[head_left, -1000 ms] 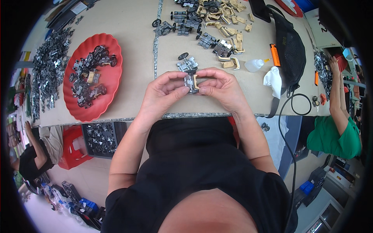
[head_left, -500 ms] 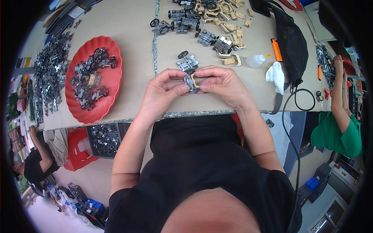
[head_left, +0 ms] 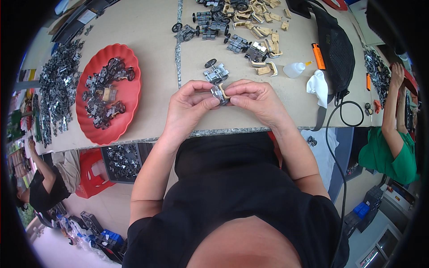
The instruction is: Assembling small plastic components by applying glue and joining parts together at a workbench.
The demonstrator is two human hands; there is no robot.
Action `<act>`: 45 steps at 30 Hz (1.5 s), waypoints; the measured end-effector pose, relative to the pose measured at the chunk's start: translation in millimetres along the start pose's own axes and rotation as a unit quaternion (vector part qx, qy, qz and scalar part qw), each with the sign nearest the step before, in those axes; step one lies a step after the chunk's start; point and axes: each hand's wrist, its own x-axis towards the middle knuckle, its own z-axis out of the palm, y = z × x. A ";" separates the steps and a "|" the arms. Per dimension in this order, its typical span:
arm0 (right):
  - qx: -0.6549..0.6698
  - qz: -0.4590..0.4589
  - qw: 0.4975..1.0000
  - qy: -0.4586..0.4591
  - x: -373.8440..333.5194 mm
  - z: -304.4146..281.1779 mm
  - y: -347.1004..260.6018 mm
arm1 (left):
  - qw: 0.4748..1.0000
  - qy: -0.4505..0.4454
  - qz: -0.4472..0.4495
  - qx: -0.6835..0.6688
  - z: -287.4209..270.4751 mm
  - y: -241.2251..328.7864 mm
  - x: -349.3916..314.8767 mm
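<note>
Between both hands, just above the near part of the table, is a small grey toy chassis (head_left: 216, 93) with a tan bent piece (head_left: 222, 90) against its right side. My left hand (head_left: 191, 105) pinches the chassis between thumb and fingers. From the other side, my right hand (head_left: 257, 100) has thumb and fingers closed on the tan piece; its fingertips partly hide where the two parts meet. Right behind my fingers lies another grey wheeled chassis (head_left: 216, 73), with a black wheel (head_left: 210, 63) at its far end.
More wheeled chassis (head_left: 213, 30) and tan pieces (head_left: 263, 32) are heaped farther back. On the left, a red scalloped tray (head_left: 134, 96) holds several assemblies beside a pile of grey parts (head_left: 58, 85). A dropper bottle (head_left: 294, 70), white cloth (head_left: 317, 87) and black bag (head_left: 338, 53) lie right. Co-workers sit at both sides.
The held chassis has tilted slightly in my fingers, and my right fingers have shifted a little on the tan piece. At the right, the co-worker's hands have moved a little.
</note>
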 end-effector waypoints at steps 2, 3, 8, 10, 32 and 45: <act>-0.012 0.042 0.999 0.005 -1.5 4.3 -6.8 | 1.000 0.002 0.006 -0.004 1.6 0.2 -1.1; -0.018 0.063 0.998 0.008 -2.1 6.5 -9.1 | 1.000 0.004 0.009 -0.006 2.3 0.4 -1.6; -0.044 -0.049 0.998 0.015 -2.6 11.6 8.6 | 1.000 0.008 0.018 -0.003 6.1 -2.6 -2.8; -0.107 -0.110 0.988 0.024 -2.1 11.6 12.6 | 0.999 0.017 0.038 -0.006 8.6 -5.7 -3.5; 0.026 0.023 0.999 -0.035 -3.6 1.4 -0.5 | 0.999 -0.024 0.001 -0.027 -3.0 0.7 -3.4; -0.025 -0.103 0.993 -0.054 -3.1 7.2 9.5 | 0.999 -0.016 0.017 -0.029 -6.5 -5.2 -6.8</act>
